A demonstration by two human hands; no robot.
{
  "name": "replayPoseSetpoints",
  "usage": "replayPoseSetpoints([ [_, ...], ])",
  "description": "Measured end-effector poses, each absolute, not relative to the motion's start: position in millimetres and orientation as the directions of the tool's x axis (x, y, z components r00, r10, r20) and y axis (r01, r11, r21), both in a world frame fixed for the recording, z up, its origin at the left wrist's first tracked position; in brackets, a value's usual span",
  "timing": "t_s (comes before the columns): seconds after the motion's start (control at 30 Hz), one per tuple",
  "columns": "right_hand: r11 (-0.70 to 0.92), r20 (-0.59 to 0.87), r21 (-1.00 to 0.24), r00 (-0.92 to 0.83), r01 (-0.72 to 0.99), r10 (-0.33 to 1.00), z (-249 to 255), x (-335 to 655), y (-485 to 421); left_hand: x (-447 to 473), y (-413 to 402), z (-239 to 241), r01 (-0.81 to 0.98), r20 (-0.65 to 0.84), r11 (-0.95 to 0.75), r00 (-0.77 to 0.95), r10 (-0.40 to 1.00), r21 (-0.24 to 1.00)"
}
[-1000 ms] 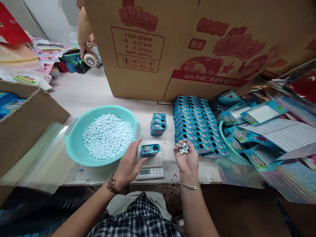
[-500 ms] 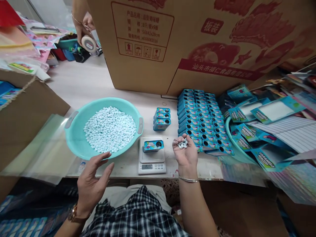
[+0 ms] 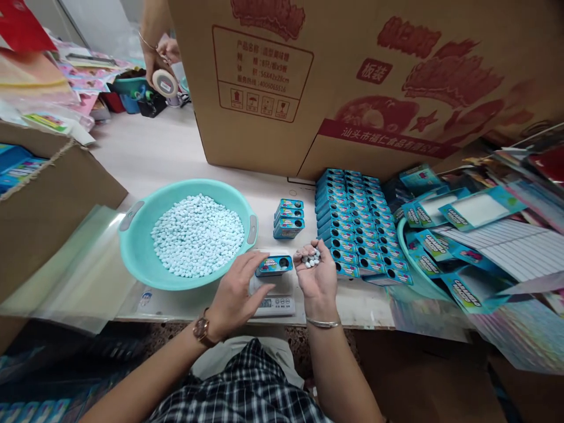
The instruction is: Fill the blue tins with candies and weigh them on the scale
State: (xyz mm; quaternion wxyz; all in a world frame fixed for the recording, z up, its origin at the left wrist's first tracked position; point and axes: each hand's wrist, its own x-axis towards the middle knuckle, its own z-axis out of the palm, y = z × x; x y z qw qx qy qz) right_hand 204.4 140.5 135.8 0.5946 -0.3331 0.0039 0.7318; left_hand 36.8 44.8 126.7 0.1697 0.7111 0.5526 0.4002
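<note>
A small blue candy box (image 3: pixel 274 265) stands on a white digital scale (image 3: pixel 284 304), its printed end and dark round hole facing up. My left hand (image 3: pixel 238 291) is at the box's left end, thumb and fingers apart on either side; whether it touches the box I cannot tell. Cupped palm-up right of the scale, my right hand (image 3: pixel 321 282) holds several pale blue candies (image 3: pixel 311 258). A turquoise basin (image 3: pixel 132 252) to the left holds a heap of the same candies (image 3: pixel 198 235).
Three blue boxes (image 3: pixel 288 226) stand behind the scale. Rows of boxes (image 3: pixel 356 223) fill the right. Flat cartons lie over a turquoise tub (image 3: pixel 408 249). A large cardboard box (image 3: pixel 264 141) blocks the back. Another person's hand (image 3: pixel 154 61) holds a tape roll (image 3: pixel 165 83).
My left hand has moved right from the basin's front edge to the box on the scale. My right hand, still cupping candies, has come slightly left, closer to the box.
</note>
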Motion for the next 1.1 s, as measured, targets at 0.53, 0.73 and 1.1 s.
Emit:
replayPoseSetpoints([
  [0.53, -0.365, -0.467, -0.354, -0.175, -0.861, 0.867, 141.5, 188.7, 137.4, 81.9, 102.7, 148.7, 0.834, 0.423, -0.331, 0.131, 0.897, 0.442],
  [0.73, -0.361, -0.514, -0.292, -0.173, -0.886, 0.84, 142.1, 191.7, 135.6, 87.0, 104.6, 146.5, 0.835, 0.347, -0.259, 0.088, 0.934, 0.485],
  [1.1, -0.366, -0.577, -0.188, -0.2, -0.911, 0.792, 147.4, 206.0, 137.4, 79.9, 104.4, 155.0, 0.768, 0.367, -0.284, 0.069, 0.928, 0.574],
])
